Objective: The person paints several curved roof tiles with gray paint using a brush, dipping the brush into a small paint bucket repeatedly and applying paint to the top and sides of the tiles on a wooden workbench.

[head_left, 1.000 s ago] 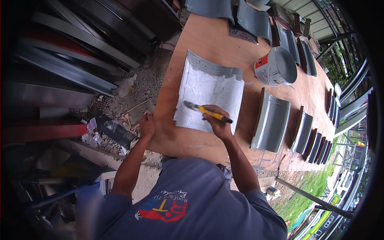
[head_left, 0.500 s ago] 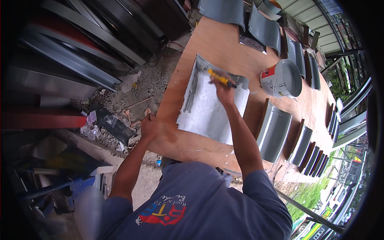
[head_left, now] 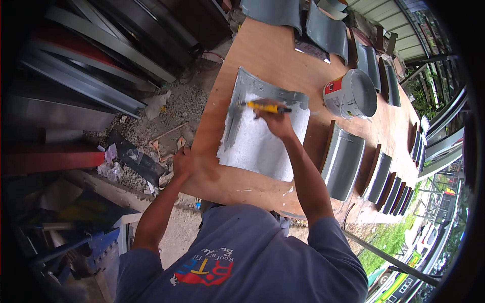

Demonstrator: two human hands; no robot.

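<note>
My right hand [head_left: 276, 122] is closed round a yellow-handled paintbrush [head_left: 262, 106], slightly blurred, its bristle end over the left side of a roof tile [head_left: 268, 151]. This curved tile lies on the plywood table [head_left: 222, 111]. Wet grey paint covers its far edge and a band down its left side; the middle and near part are whitish. My left hand [head_left: 183, 162] grips the table's left edge, its fingers partly hidden. Right of the tile stands a white bucket [head_left: 349, 95] of grey paint.
Grey-painted tiles [head_left: 344, 161] sit in a row along the table's right side, with further tiles [head_left: 327, 31] at the far end. Long metal profiles [head_left: 81, 81] lean at the left, above gravelly ground [head_left: 136, 131] with scraps. A red beam [head_left: 60, 157] lies near my left arm.
My right hand has drawn the brush toward me and slightly left, turning its handle more level. Grey paint covers more of the tile's far part. My left hand stays at the table edge.
</note>
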